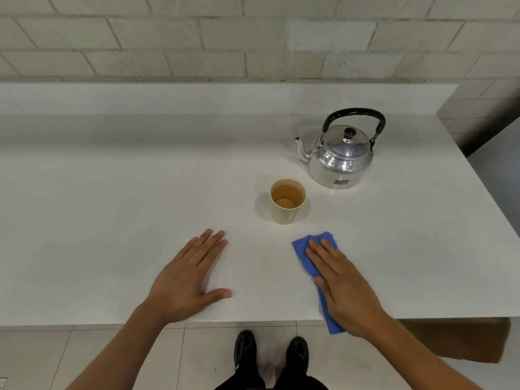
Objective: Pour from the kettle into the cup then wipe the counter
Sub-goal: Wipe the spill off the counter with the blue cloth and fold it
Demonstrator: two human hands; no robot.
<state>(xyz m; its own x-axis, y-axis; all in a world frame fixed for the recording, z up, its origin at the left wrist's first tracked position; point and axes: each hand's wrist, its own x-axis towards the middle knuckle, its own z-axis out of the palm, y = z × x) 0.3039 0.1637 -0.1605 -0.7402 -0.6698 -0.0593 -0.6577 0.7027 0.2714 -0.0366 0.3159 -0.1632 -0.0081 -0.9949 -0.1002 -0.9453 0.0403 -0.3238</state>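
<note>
A shiny metal kettle (342, 156) with a black handle stands upright at the back right of the white counter (112, 192), spout pointing left. In front of it, a beige cup (287, 201) holds pale brownish liquid. My right hand (342, 285) lies flat on a blue cloth (305, 249) near the counter's front edge, fingers spread over it; the cloth's near end hangs over the edge. My left hand (188, 280) rests flat and open on the bare counter, left of the cloth, holding nothing.
A white brick wall (253, 38) and a low backsplash run behind the counter. The counter ends at right near a brown cardboard box (464, 342) below. Tiled floor and my black shoes (270, 353) show under the front edge.
</note>
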